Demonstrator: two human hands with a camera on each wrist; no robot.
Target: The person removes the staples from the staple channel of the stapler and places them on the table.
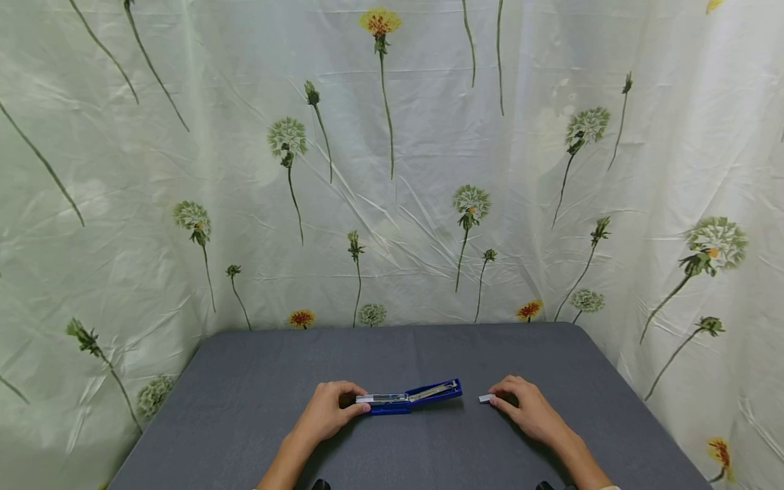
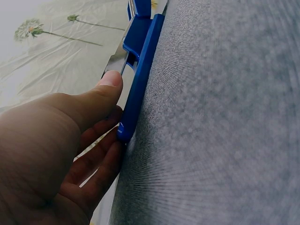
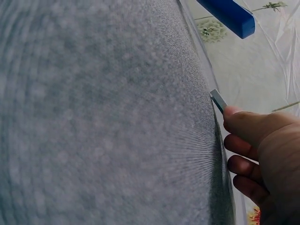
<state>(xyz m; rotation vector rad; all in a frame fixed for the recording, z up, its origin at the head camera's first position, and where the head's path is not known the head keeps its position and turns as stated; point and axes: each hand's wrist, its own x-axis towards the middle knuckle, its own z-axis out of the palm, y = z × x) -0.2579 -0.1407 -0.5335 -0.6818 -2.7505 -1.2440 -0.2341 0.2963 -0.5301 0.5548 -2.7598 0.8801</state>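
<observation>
A blue stapler (image 1: 392,410) lies on the grey table with its top swung far back to the right, so the metal staple channel (image 1: 388,397) shows. My left hand (image 1: 329,411) grips the channel end between thumb and fingers; in the left wrist view the thumb presses the metal side above the blue base (image 2: 140,84). To the right, my right hand (image 1: 528,408) pinches a short silver strip of staples (image 1: 485,399) close over the table. The strip (image 3: 218,100) pokes out past the thumb tip in the right wrist view, near the stapler's raised blue top (image 3: 232,18).
The grey table (image 1: 275,361) spreads around both hands. Behind it and along its sides hangs a pale curtain (image 1: 416,238) printed with dandelions. Two small dark objects show at the bottom edge of the head view.
</observation>
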